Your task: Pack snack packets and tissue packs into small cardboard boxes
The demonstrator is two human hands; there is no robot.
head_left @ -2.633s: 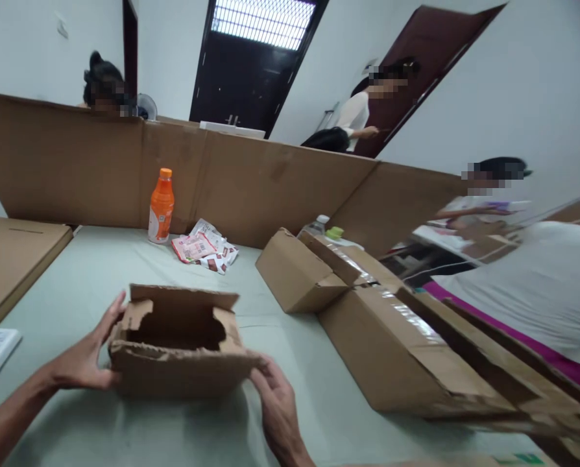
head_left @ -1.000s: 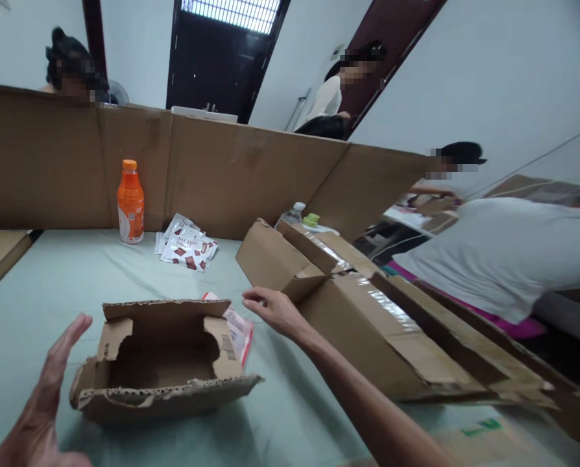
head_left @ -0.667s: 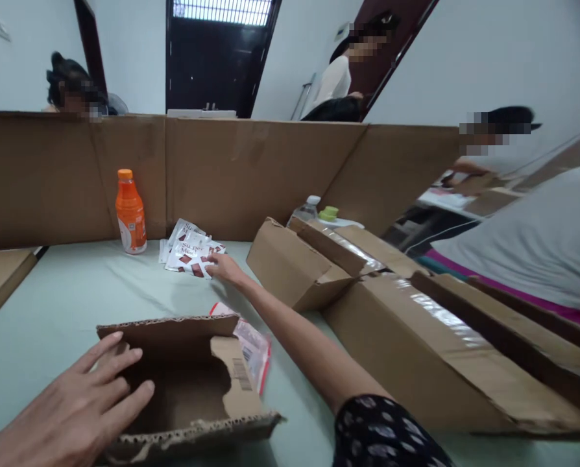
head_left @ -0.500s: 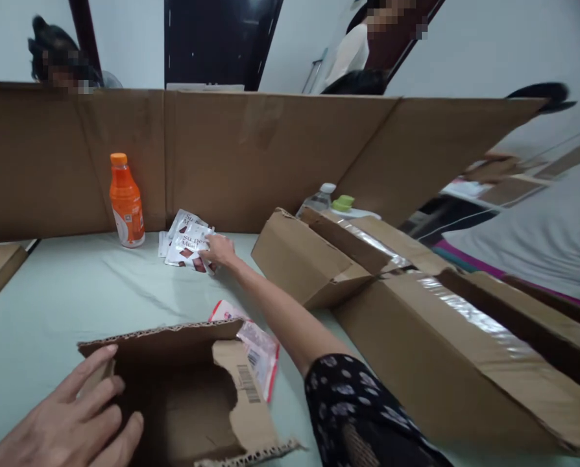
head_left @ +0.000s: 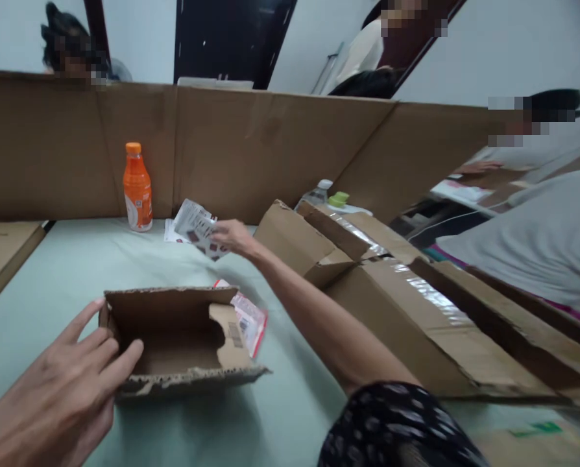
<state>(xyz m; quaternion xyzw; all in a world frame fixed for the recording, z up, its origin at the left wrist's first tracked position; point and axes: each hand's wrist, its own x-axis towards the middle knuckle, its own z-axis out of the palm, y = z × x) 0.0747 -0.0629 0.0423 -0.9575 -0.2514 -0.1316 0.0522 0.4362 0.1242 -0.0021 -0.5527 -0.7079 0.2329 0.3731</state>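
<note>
My left hand (head_left: 88,363) grips the left wall of a small open cardboard box (head_left: 173,301), with the thumb inside it. The box has torn edges and a notched flap with a barcode, and its inside looks bare. My right hand (head_left: 236,237) reaches far forward and is closed on a white printed packet (head_left: 203,230), blurred and lifted at its edge. Beneath and behind that packet lie other white packets (head_left: 174,232). Partly hidden behind the small box is a pink and clear plastic pouch (head_left: 252,318).
An orange bottle (head_left: 137,191) stands upright by a tall cardboard screen (head_left: 280,152). Taped cardboard boxes (head_left: 416,331) line the right side, with a clear bottle (head_left: 319,192) and a green lid (head_left: 338,199) behind. Another carton (head_left: 5,253) sits left. People are beyond the screen.
My right hand has picked up the top packet's edge and tilted it. The small box appears farther forward, with my left hand still on its wall. The view has shifted slightly.
</note>
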